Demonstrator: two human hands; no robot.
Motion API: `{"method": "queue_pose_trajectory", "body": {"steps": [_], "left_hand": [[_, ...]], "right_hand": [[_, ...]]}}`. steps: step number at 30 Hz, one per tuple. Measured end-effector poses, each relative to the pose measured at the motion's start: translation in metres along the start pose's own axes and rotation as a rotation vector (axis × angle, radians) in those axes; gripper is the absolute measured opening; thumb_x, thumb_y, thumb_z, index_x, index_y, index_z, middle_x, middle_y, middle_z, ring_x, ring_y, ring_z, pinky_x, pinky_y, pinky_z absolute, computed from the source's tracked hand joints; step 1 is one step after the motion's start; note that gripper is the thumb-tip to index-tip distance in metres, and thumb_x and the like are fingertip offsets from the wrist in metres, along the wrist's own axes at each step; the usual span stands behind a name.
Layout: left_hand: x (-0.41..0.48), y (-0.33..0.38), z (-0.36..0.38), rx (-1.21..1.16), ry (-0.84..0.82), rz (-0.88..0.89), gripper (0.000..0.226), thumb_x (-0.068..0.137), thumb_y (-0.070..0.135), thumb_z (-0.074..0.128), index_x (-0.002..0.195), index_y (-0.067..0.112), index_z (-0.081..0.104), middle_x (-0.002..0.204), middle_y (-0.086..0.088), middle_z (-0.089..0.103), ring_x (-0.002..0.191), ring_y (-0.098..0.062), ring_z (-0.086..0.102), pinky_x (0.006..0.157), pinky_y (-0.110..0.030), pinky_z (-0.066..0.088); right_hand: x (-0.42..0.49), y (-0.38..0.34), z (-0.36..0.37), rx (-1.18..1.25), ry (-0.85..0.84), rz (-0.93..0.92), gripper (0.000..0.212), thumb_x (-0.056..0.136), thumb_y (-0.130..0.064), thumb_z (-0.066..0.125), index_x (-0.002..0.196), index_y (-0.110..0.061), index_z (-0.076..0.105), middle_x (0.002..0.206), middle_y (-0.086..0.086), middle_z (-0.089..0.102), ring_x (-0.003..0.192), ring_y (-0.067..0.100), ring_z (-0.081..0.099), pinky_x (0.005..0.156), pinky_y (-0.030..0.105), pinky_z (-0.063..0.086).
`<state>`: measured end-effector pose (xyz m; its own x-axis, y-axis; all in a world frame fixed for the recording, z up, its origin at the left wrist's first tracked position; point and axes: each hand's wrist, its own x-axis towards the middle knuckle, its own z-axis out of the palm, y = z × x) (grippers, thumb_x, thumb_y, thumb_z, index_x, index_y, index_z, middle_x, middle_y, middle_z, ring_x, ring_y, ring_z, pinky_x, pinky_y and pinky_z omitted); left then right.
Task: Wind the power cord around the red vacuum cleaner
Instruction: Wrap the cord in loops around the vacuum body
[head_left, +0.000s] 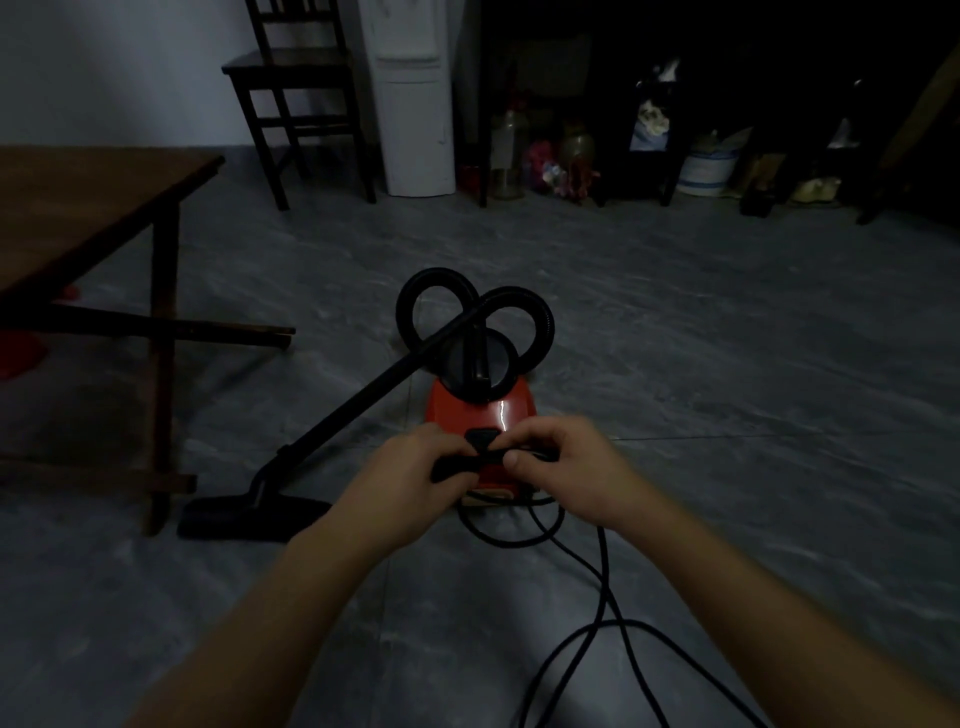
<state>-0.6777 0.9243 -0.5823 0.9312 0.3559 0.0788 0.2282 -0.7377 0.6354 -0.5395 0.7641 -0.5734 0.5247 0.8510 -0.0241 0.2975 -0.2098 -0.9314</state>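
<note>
Left grip (400, 486) and right grip (569, 470) pinch the power cord (602, 564) just above the red vacuum cleaner (467, 410).

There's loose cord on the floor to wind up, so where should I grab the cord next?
Take the straight stretch of cord beside your right hand, from above. It runs free there, close to the vacuum; nearer you, it curves and crosses itself, so it would probably tangle.
</note>
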Motion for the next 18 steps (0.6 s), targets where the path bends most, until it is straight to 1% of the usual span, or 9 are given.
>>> {"method": "queue_pose_trajectory", "body": {"steps": [2, 4, 6, 8, 10, 11, 14, 18], "left_hand": [[0.001, 0.001, -0.002, -0.114, 0.025, -0.048, 0.014, 0.085, 0.023, 0.073, 0.098, 0.031, 0.074, 0.092, 0.010, 0.072, 0.087, -0.004, 0.067, 0.080, -0.030, 0.055], [0.002, 0.004, -0.002, -0.241, 0.032, -0.108, 0.009, 0.086, 0.022, 0.073, 0.093, 0.028, 0.075, 0.088, 0.008, 0.075, 0.084, -0.006, 0.070, 0.080, -0.033, 0.059], [0.002, 0.009, -0.003, -0.359, 0.040, -0.180, 0.005, 0.087, 0.019, 0.073, 0.091, 0.022, 0.075, 0.085, 0.001, 0.075, 0.083, -0.013, 0.072, 0.080, -0.040, 0.060], [0.001, 0.017, -0.006, -0.480, 0.048, -0.249, 0.004, 0.089, 0.013, 0.070, 0.091, 0.013, 0.073, 0.082, -0.010, 0.075, 0.077, -0.020, 0.074, 0.078, -0.045, 0.061], [0.000, 0.025, -0.009, -0.586, 0.058, -0.310, 0.006, 0.091, 0.009, 0.067, 0.095, 0.006, 0.071, 0.086, -0.019, 0.074, 0.072, -0.022, 0.074, 0.075, -0.047, 0.060], [-0.001, 0.028, -0.011, -0.617, 0.070, -0.331, 0.008, 0.092, 0.009, 0.066, 0.097, 0.004, 0.070, 0.088, -0.021, 0.073, 0.072, -0.023, 0.074, 0.074, -0.047, 0.061], [-0.001, 0.029, -0.015, -0.666, 0.131, -0.360, 0.010, 0.094, 0.012, 0.063, 0.098, 0.005, 0.070, 0.082, -0.016, 0.074, 0.071, -0.021, 0.074, 0.074, -0.048, 0.061], [0.000, 0.028, -0.019, -0.768, 0.231, -0.424, 0.012, 0.096, 0.016, 0.061, 0.097, 0.008, 0.070, 0.080, -0.008, 0.072, 0.071, -0.013, 0.073, 0.072, -0.039, 0.063]], "right_hand": [[0.001, 0.000, 0.000, 0.042, 0.052, -0.009, 0.012, 0.089, -0.011, 0.071, 0.097, -0.019, 0.076, 0.088, -0.008, 0.073, 0.085, 0.002, 0.069, 0.080, 0.024, 0.053], [0.002, -0.003, -0.002, 0.052, 0.111, -0.019, 0.009, 0.089, -0.015, 0.072, 0.096, -0.019, 0.076, 0.089, -0.005, 0.074, 0.086, 0.005, 0.070, 0.080, 0.026, 0.054], [0.002, -0.004, -0.004, 0.031, 0.163, -0.028, 0.009, 0.089, -0.020, 0.072, 0.097, -0.022, 0.077, 0.093, -0.005, 0.075, 0.091, 0.007, 0.070, 0.085, 0.032, 0.058], [0.000, -0.005, -0.004, 0.015, 0.179, -0.030, 0.013, 0.090, -0.022, 0.070, 0.100, -0.027, 0.077, 0.098, -0.008, 0.076, 0.096, 0.006, 0.070, 0.090, 0.034, 0.058], [0.000, -0.005, -0.003, 0.004, 0.180, -0.038, 0.018, 0.092, -0.023, 0.068, 0.107, -0.030, 0.075, 0.103, -0.010, 0.075, 0.101, 0.004, 0.069, 0.092, 0.035, 0.057], [0.000, -0.004, -0.003, -0.006, 0.183, -0.044, 0.021, 0.093, -0.024, 0.066, 0.111, -0.031, 0.074, 0.106, -0.011, 0.075, 0.103, 0.004, 0.068, 0.093, 0.035, 0.057], [0.000, -0.003, -0.004, 0.019, 0.206, -0.053, 0.024, 0.095, -0.023, 0.063, 0.118, -0.029, 0.070, 0.110, -0.010, 0.073, 0.105, 0.003, 0.068, 0.092, 0.031, 0.057], [0.000, -0.001, -0.006, 0.141, 0.251, -0.017, 0.018, 0.099, -0.019, 0.059, 0.110, -0.028, 0.069, 0.097, -0.005, 0.075, 0.092, 0.007, 0.072, 0.084, 0.031, 0.057]]}}
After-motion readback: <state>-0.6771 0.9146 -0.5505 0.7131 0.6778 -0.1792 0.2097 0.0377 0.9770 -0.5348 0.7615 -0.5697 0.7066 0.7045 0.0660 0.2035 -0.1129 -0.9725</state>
